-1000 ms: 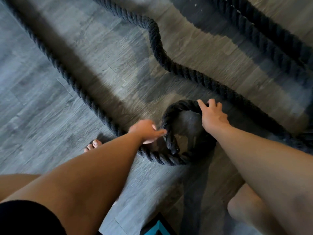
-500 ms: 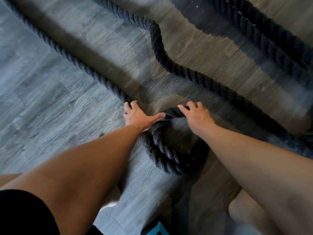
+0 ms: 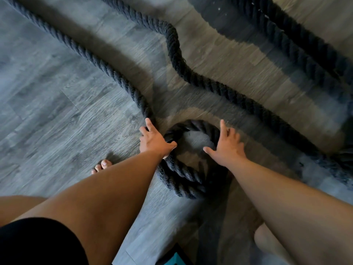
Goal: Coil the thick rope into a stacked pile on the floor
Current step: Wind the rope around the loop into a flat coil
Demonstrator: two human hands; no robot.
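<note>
A thick black twisted rope (image 3: 177, 60) snakes over the grey wood-look floor. Its near part forms a small tight coil (image 3: 183, 176) right in front of me. My left hand (image 3: 154, 141) lies on the rope at the coil's left side, fingers wrapped over the strand that runs off to the upper left. My right hand (image 3: 227, 145) hovers with spread fingers over the coil's right rim; I cannot tell whether it touches the rope, and it holds nothing.
Another run of the same rope (image 3: 298, 44) crosses the top right and meets a dark bundle at the right edge (image 3: 343, 157). My bare toes (image 3: 101, 166) stand left of the coil, my knee (image 3: 267, 243) at the lower right. A teal-edged object (image 3: 173, 260) peeks in at the bottom.
My right hand has let go of the top of the loop and opened, shifting right. My left hand stays on the rope at the coil's left. The coil looks wider now.
</note>
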